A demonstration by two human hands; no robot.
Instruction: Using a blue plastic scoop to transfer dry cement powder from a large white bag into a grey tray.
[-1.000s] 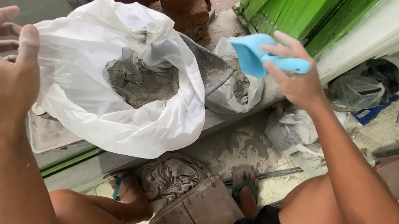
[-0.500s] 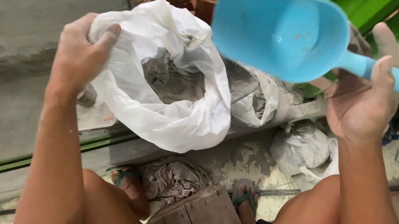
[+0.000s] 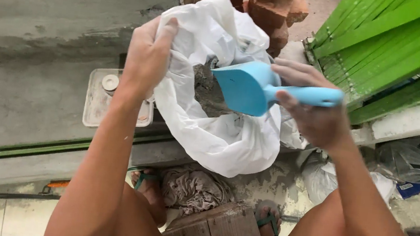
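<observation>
Concrete floor, red bricks behind. Left hand pinches the white plastic bag's rim; right hand grips a blue plastic scoop. I'd hold the mouth wide and dig into the grey powder gently.

Red bricks, green slats, grey rag, wooden stool.

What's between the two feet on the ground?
In the head view, a crumpled grey rag lies between the feet, just behind the wooden block.
</observation>
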